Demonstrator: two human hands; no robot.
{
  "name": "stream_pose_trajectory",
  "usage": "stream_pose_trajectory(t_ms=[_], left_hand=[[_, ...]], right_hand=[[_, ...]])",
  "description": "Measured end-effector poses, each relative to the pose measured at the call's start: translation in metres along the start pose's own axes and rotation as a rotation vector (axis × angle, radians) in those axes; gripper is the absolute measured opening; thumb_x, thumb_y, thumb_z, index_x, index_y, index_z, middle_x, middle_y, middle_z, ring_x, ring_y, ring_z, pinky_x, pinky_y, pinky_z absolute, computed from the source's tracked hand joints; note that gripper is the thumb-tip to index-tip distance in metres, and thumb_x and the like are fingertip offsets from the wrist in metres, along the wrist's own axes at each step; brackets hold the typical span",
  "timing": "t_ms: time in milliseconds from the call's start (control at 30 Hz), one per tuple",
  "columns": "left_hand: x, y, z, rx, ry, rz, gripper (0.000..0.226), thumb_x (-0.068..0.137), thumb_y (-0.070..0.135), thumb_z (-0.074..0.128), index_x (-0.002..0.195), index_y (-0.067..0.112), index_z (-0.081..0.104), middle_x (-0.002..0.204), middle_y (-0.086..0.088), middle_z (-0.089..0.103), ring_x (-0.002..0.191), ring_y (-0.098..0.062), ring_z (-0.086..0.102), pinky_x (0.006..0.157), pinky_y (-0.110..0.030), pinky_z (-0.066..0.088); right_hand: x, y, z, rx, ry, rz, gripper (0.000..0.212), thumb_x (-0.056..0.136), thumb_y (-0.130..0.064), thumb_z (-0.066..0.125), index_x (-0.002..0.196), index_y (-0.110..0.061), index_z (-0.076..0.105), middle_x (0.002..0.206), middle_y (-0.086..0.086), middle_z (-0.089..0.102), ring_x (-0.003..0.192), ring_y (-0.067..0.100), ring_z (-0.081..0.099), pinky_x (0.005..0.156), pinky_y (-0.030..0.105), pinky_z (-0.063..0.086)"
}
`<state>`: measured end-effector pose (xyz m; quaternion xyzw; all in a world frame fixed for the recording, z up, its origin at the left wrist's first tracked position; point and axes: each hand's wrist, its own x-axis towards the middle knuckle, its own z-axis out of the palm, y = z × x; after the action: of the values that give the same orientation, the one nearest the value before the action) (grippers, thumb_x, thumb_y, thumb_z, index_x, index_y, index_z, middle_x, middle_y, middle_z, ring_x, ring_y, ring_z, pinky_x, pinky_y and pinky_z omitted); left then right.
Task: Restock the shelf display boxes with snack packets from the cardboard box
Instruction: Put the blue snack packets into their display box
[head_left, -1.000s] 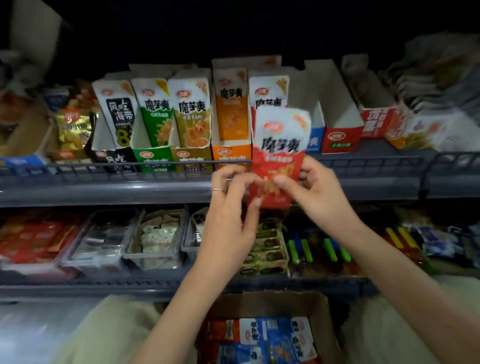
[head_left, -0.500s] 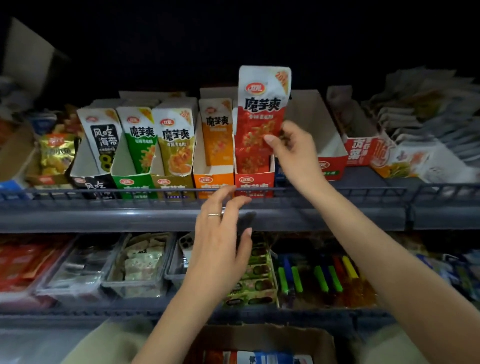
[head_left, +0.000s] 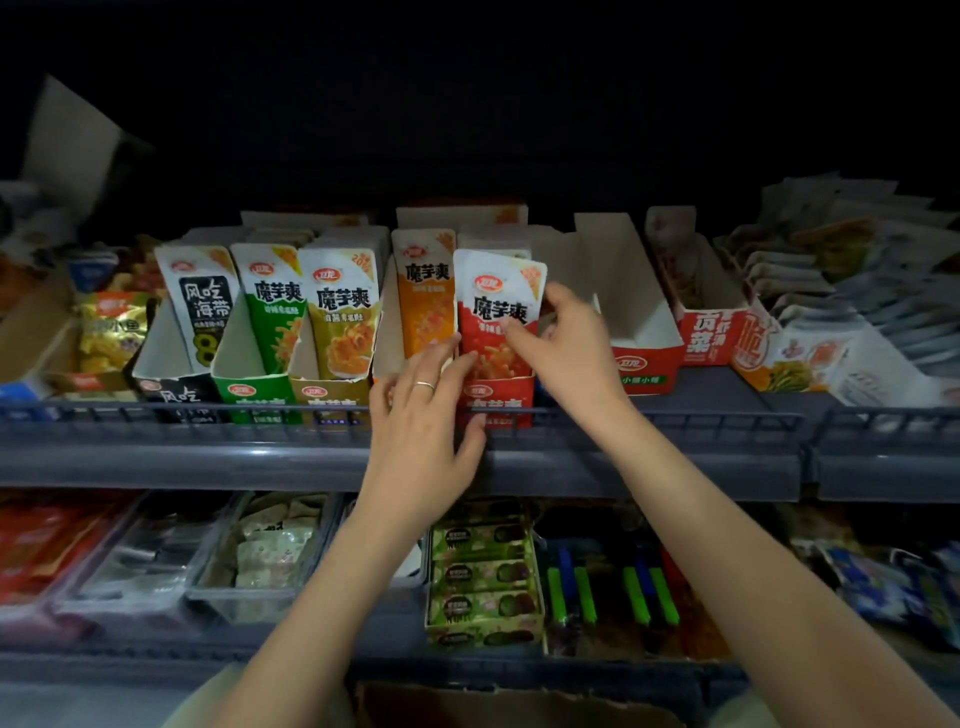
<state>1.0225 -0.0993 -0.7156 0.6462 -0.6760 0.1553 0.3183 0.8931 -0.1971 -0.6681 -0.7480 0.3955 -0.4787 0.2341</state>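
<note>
the red packet (head_left: 493, 291) is glossy plastic film that catches the light on its white top, and the other packets (head_left: 343, 322) have the same slick sheen. the display boxes (head_left: 647, 364) are printed card, bright outside and plain matt white inside, while the cardboard box (head_left: 519, 699) below is dull brown with a rough, ragged edge. the rail (head_left: 649, 415) looks smooth, matt dark grey, metal or plastic cannot be told; the trays (head_left: 156, 561) are clear plastic, and the ring (head_left: 423, 385) is shiny metal.
</note>
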Motion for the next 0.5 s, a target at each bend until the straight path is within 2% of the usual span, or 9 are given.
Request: stream_pose_trajectory(t_ms=[67, 133, 200, 267, 333, 400, 433, 500], left_hand=[[0.007, -0.009, 0.006, 0.036, -0.017, 0.018, 0.050, 0.087, 0.038, 0.038, 0.130, 0.016, 0.049, 0.147, -0.003, 0.040, 0.137, -0.018, 0.028, 0.104, -0.034, 0.014], [0.010, -0.011, 0.011, 0.047, -0.007, 0.046, 0.041, 0.089, 0.039, 0.037, 0.119, 0.017, 0.055, 0.147, -0.001, 0.041, 0.139, -0.017, 0.024, 0.105, -0.035, 0.013], [0.012, -0.010, 0.013, 0.023, 0.024, 0.074, 0.034, 0.091, 0.039, 0.037, 0.107, 0.017, 0.058, 0.146, -0.001, 0.043, 0.139, -0.017, 0.025, 0.105, -0.037, 0.014], [0.014, -0.008, 0.015, 0.018, 0.039, 0.105, 0.033, 0.092, 0.039, 0.038, 0.106, 0.017, 0.060, 0.143, 0.000, 0.046, 0.139, -0.017, 0.027, 0.106, -0.040, 0.015], [0.015, -0.007, 0.019, 0.041, 0.030, 0.131, 0.034, 0.092, 0.038, 0.039, 0.112, 0.018, 0.059, 0.139, 0.002, 0.051, 0.139, -0.015, 0.028, 0.107, -0.040, 0.016], [0.016, -0.006, 0.022, 0.051, 0.028, 0.124, 0.031, 0.092, 0.035, 0.039, 0.109, 0.018, 0.059, 0.132, 0.003, 0.056, 0.137, -0.014, 0.030, 0.105, -0.039, 0.017], [0.017, -0.006, 0.022, 0.050, 0.035, 0.111, 0.028, 0.092, 0.033, 0.039, 0.104, 0.018, 0.059, 0.127, 0.003, 0.059, 0.135, -0.014, 0.032, 0.103, -0.038, 0.019], [0.020, -0.003, 0.023, 0.059, 0.059, 0.083, 0.027, 0.092, 0.030, 0.038, 0.097, 0.016, 0.060, 0.118, 0.003, 0.063, 0.131, -0.014, 0.036, 0.097, -0.037, 0.021]], right_hand=[[0.002, 0.001, 0.001, -0.010, 0.016, -0.014, 0.033, 0.089, -0.025, 0.063, 0.120, -0.019, 0.056, 0.090, -0.007, 0.067, 0.055, -0.002, 0.053, 0.052, 0.019, 0.043], [0.004, 0.005, 0.002, -0.084, 0.068, -0.048, 0.034, 0.088, -0.024, 0.064, 0.121, -0.017, 0.056, 0.103, -0.003, 0.064, 0.069, 0.003, 0.055, 0.059, 0.023, 0.047], [0.006, 0.007, 0.004, -0.142, 0.115, -0.103, 0.032, 0.087, -0.022, 0.065, 0.117, -0.016, 0.057, 0.100, -0.012, 0.054, 0.073, -0.001, 0.048, 0.061, 0.016, 0.040], [0.009, 0.005, 0.006, -0.140, 0.080, -0.153, 0.032, 0.086, -0.017, 0.065, 0.117, -0.015, 0.057, 0.091, -0.019, 0.043, 0.070, -0.005, 0.043, 0.060, 0.011, 0.034], [0.013, 0.003, 0.007, -0.177, 0.025, -0.182, 0.036, 0.087, -0.016, 0.065, 0.121, -0.016, 0.054, 0.096, -0.018, 0.042, 0.075, -0.008, 0.043, 0.059, 0.006, 0.033], [0.017, 0.003, 0.007, -0.233, 0.040, -0.183, 0.038, 0.087, -0.018, 0.065, 0.122, -0.017, 0.051, 0.103, -0.013, 0.045, 0.086, -0.006, 0.044, 0.058, 0.005, 0.033], [0.017, 0.004, 0.007, -0.237, 0.067, -0.171, 0.039, 0.086, -0.019, 0.067, 0.120, -0.017, 0.049, 0.103, -0.013, 0.046, 0.086, -0.006, 0.044, 0.056, 0.006, 0.033], [0.015, 0.006, 0.007, -0.210, 0.119, -0.132, 0.042, 0.084, -0.020, 0.069, 0.118, -0.017, 0.044, 0.091, -0.018, 0.045, 0.075, -0.005, 0.047, 0.052, 0.008, 0.032]])
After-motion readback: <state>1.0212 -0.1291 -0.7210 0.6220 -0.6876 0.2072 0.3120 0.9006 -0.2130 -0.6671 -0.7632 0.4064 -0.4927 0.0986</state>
